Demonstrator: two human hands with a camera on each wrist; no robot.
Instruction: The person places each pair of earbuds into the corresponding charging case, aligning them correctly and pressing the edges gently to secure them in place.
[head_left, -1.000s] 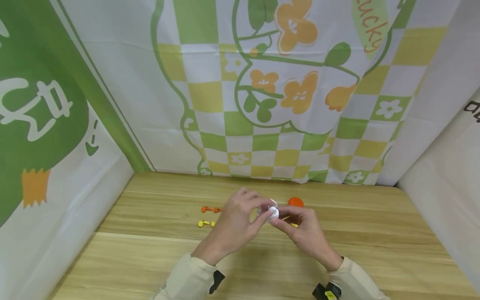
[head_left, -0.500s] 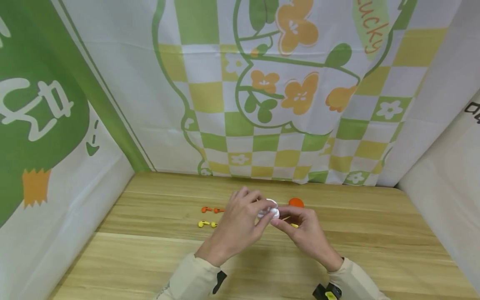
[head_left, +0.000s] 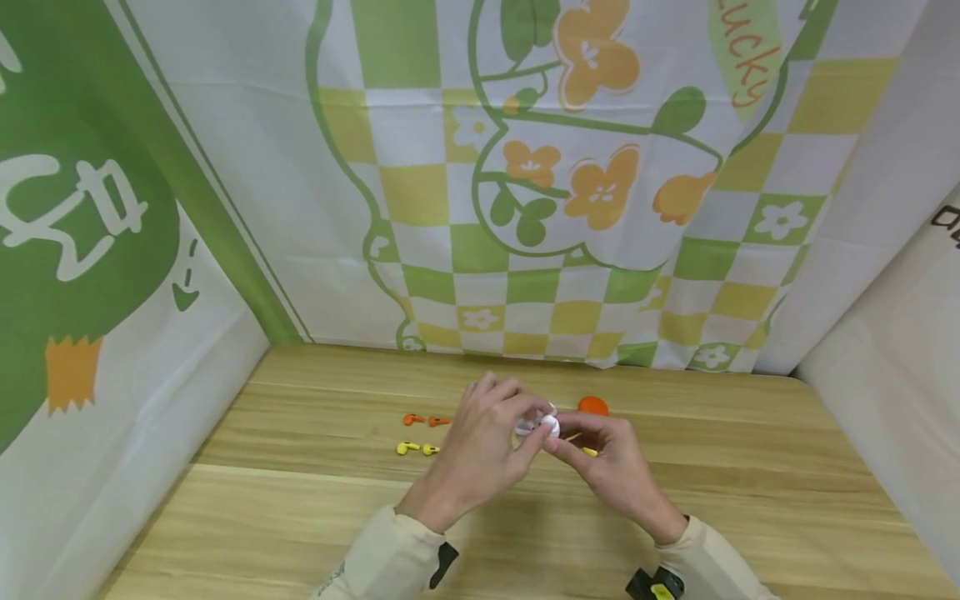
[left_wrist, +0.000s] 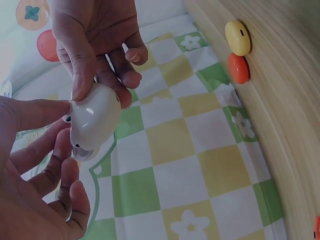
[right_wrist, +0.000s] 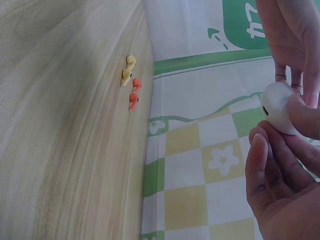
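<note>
Above the table, my right hand (head_left: 611, 454) grips a white earbud case (left_wrist: 100, 115) between thumb and fingers. Its lid (head_left: 552, 409) stands raised in the head view. The fingers of my left hand (head_left: 480, 437) reach to the case's open side from the left. Thumb and index finger pinch a small white earbud (left_wrist: 67, 119) there; it is mostly hidden, with only a dark spot and a sliver of white showing. From the right wrist, the case's rounded white back (right_wrist: 278, 110) with a dark slot shows.
Two orange earbuds (head_left: 413, 419) and two yellow earbuds (head_left: 407, 447) lie on the wooden table (head_left: 300, 533) left of the hands. An orange case (head_left: 593, 406) and a yellow case (left_wrist: 237, 38) sit behind and under the right hand. A patterned cloth (head_left: 480, 292) hangs behind.
My left hand has shifted slightly to the right, and its fingers have changed their angle at the case. The right hand stays nearly still with the case.
</note>
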